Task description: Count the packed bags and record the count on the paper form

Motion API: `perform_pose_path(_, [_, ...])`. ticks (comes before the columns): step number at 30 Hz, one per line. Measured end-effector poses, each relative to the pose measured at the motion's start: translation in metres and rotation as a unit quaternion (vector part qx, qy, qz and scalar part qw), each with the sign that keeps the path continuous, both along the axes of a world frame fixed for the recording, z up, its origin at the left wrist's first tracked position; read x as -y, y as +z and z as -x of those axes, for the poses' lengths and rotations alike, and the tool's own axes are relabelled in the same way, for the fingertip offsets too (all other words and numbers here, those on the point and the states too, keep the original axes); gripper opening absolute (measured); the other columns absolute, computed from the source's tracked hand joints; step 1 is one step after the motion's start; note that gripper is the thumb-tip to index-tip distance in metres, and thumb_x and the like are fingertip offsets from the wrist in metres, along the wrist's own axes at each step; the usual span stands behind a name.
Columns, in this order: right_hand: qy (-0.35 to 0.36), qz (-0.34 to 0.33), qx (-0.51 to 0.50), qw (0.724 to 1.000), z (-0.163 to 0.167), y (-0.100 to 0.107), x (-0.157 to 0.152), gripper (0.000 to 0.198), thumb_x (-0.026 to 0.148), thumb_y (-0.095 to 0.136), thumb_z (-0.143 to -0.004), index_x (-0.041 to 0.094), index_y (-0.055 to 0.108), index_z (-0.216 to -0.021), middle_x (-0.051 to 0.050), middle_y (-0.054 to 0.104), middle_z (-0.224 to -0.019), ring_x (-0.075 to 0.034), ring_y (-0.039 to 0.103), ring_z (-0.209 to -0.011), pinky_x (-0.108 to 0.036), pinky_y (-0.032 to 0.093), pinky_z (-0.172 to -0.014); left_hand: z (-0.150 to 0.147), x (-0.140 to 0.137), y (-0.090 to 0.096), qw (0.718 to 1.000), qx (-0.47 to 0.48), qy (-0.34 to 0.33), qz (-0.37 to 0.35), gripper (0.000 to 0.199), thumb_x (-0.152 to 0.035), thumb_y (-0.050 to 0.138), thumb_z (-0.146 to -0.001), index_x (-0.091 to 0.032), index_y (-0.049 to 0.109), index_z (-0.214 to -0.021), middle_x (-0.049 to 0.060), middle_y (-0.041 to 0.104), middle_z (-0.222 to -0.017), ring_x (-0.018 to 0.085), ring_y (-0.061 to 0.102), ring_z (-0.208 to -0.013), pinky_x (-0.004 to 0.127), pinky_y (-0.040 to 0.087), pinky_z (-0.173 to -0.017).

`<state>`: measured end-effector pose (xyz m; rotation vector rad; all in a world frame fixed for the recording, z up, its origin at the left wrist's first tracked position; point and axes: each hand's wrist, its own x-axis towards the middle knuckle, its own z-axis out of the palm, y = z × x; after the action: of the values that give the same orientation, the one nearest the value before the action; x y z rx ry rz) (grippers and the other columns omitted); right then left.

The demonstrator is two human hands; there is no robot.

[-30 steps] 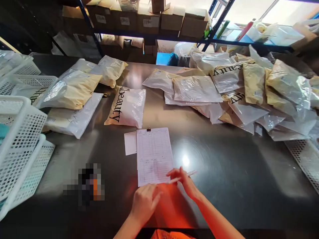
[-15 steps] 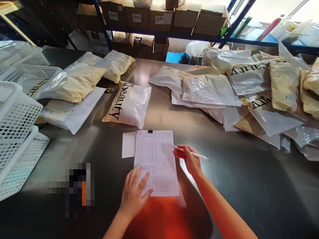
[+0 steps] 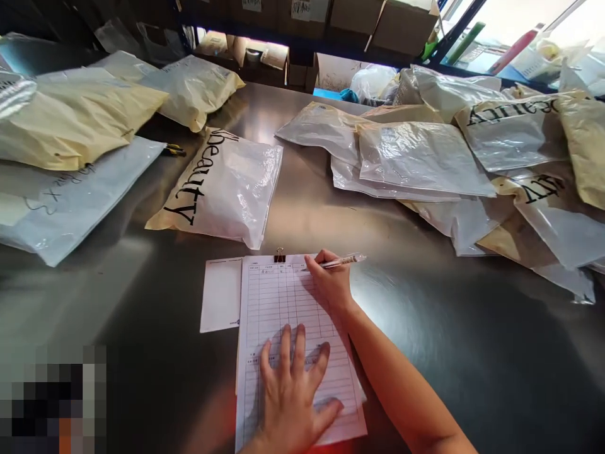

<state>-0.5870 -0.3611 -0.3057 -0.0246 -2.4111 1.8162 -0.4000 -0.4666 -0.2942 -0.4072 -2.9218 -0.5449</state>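
The left hand (image 3: 290, 394) lies spread flat on the ruled form (image 3: 288, 334), pinning it to the counter (image 3: 449, 353). The right hand (image 3: 331, 284) pinches a pen (image 3: 343, 260) at the form's top row; filling in entries looks underway, needing steady paper.

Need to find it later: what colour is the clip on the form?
Black binder clip, seen from the head camera.

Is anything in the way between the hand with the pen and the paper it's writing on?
Nothing visible. The right hand holds the pen with its tip at the top rows of the form, while the left hand lies flat lower on the sheet.
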Motion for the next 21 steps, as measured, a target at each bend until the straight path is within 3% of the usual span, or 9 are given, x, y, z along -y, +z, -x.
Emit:
perform_pose_path(9, [-0.014,-0.038,-0.020,0.999,-0.0060,-0.0021,0.0020,0.037,0.029,0.063,-0.080,0.013,0.042,-0.054,0.002,0.038,-0.050,-0.009,0.032,-0.051,-0.024,0.029,-0.052,-0.0084,0.0040,0.0008,0.998,0.055,-0.022,0.010,0.078,-0.062,0.064,-0.070,-0.033,0.046,-0.141,0.014,0.027,-0.149,0.040,0.025,-0.137,0.064,0.019,-0.105])
perform_pose_path(15, [-0.012,-0.064,-0.031,0.997,-0.0059,-0.0051,0.0022,0.037,0.028,0.062,-0.082,0.013,0.042,-0.055,0.002,0.038,-0.051,-0.009,0.032,-0.051,-0.023,0.028,-0.051,-0.0077,0.0014,-0.0022,0.999,0.040,0.002,-0.026,0.079,-0.077,0.055,-0.071,-0.035,0.050,-0.137,0.012,0.031,-0.148,0.038,0.027,-0.137,0.060,0.017,-0.108])
perform_pose_path(21, [-0.009,-0.070,-0.035,0.997,-0.0064,-0.0051,0.0022,0.037,0.024,0.062,-0.081,0.013,0.040,-0.055,0.002,0.037,-0.051,-0.009,0.031,-0.051,-0.024,0.028,-0.051,-0.0086,0.0005,-0.0007,0.999,0.051,0.005,-0.019,0.079,-0.078,0.053,-0.072,-0.035,0.050,-0.137,0.012,0.031,-0.148,0.038,0.028,-0.136,0.060,0.017,-0.108])
